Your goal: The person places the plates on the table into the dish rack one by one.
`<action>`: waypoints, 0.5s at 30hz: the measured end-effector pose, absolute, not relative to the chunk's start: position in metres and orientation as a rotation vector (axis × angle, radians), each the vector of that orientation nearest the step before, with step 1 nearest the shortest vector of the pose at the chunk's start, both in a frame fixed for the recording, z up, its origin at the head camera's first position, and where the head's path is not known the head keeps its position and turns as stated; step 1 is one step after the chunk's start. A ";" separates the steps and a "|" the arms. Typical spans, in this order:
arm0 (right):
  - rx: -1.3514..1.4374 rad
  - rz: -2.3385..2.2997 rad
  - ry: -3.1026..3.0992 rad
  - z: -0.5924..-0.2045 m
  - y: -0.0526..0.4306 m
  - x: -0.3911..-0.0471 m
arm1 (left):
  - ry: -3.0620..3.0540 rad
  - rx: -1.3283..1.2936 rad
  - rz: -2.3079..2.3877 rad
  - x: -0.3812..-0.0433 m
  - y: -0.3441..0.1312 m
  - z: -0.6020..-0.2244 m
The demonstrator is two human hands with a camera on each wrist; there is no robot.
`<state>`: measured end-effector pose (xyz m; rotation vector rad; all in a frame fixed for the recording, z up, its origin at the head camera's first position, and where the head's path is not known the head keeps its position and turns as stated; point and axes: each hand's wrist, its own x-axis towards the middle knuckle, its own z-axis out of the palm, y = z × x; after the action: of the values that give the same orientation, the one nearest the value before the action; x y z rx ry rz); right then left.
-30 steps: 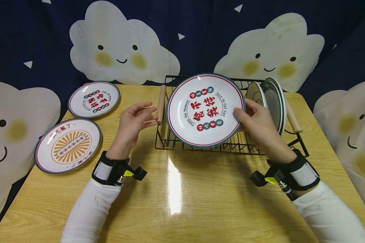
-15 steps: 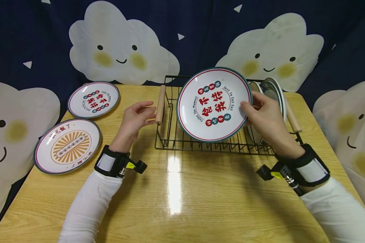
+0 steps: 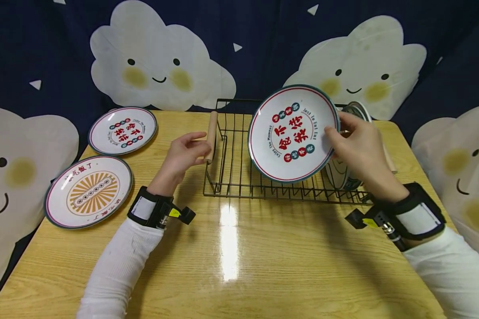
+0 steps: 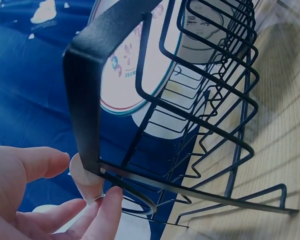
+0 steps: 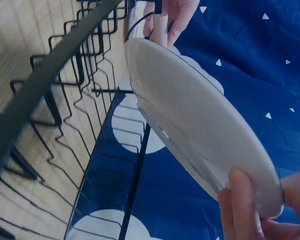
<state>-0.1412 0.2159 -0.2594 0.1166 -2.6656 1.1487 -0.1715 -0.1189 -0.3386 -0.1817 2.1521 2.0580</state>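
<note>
My right hand (image 3: 361,150) pinches the right rim of a round white plate (image 3: 293,133) with a teal edge and red lettering. The plate is held tilted over the dish rack (image 3: 239,190), its printed face towards the head camera. From the right wrist view, the plate's pale back (image 5: 190,110) shows, with fingertips (image 5: 242,200) pressed on it near the rim. At the rack's left end, my left hand (image 3: 185,153) has its thumb and fingers around the wooden handle (image 3: 212,137). The left wrist view has this handle (image 4: 87,177) between thumb and fingers.
Several plates (image 3: 339,173) stand upright at the rack's right end, partly hidden by my right hand. On the table's left lie a lettered plate (image 3: 123,130) and a plate with an orange sunburst (image 3: 89,192). A dark cloud-patterned curtain (image 3: 259,53) hangs behind.
My right hand has carried the plate to the right and slightly up over the rack. My left hand has moved a little right, onto the wooden handle.
</note>
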 end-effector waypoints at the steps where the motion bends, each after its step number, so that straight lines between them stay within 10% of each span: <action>1: 0.122 1.152 -2.659 -0.259 0.217 -0.142 | 2.157 -0.180 2.044 -0.172 -0.119 -0.339; 15: 0.131 0.903 -2.670 -0.245 0.227 -0.148 | 2.208 -0.186 1.988 -0.174 -0.117 -0.339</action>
<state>-0.1482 0.2275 -0.2449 0.1306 -2.6696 0.9034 -0.1743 -0.1166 -0.3390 -0.1858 2.2076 1.9884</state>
